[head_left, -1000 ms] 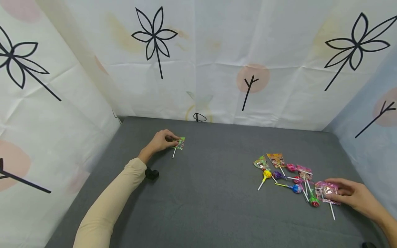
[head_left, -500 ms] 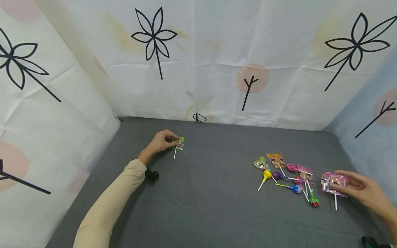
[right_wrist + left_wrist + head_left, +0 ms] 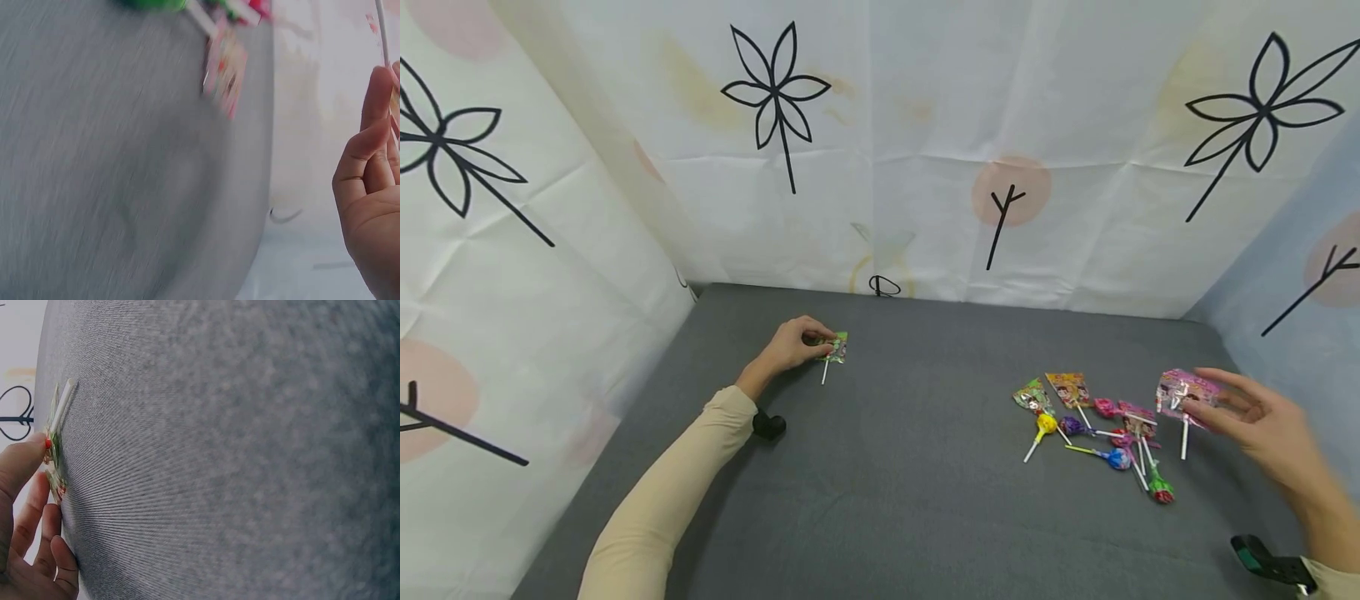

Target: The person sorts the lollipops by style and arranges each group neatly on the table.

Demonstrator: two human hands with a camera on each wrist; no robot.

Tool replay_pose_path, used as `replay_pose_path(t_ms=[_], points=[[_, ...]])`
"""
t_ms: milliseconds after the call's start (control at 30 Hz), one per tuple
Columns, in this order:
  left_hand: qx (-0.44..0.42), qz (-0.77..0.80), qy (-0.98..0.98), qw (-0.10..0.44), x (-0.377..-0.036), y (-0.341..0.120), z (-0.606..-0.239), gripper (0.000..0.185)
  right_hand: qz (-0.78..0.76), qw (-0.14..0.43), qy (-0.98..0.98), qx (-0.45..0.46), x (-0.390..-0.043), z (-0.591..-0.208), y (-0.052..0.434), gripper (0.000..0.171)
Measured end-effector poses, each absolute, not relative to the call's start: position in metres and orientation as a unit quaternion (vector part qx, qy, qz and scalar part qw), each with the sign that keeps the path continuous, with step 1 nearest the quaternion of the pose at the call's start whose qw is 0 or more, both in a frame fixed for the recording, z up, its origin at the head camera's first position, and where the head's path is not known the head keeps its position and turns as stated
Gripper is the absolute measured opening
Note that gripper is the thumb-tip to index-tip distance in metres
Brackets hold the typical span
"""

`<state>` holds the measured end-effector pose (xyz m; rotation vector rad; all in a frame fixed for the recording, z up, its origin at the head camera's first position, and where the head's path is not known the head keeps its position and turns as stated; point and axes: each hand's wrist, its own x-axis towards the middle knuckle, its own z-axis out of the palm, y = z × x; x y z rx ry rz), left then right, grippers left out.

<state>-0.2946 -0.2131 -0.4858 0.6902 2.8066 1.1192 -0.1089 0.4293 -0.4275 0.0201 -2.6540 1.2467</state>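
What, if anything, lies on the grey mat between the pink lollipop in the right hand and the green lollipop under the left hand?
The pile of lollipops lies just left of the pink lollipop held by the right hand. Beyond the pile, the mat is bare up to the green lollipop at the left hand.

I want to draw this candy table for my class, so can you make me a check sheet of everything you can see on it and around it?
Surface: grey felt-like tabletop, bare in the middle.
Job's things: green-wrapped flat lollipop with white stick lying at the far left; pink foil-wrapped flat lollipop lifted above the table at the right.
Clutter: loose pile of colourful wrapped lollipops, flat and round ones, sticks pointing different ways.
Hands: left hand rests on the table, fingertips on the green wrapper; right hand pinches the pink one in the air.
Cables: nothing seen.
Surroundings: white cloth walls printed with black flower outlines and pink dots; beige sleeve on the left arm.
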Motion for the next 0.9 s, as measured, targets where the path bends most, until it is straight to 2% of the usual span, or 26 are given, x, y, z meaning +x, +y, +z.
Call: replay_pose_path(t_ms=[900], points=[[0.231,0.351,0.907,0.018,-0.295,-0.213,-0.483,0.023,0.526,0.046,-0.837,0.144,-0.151,-0.407,0.316,0.048]])
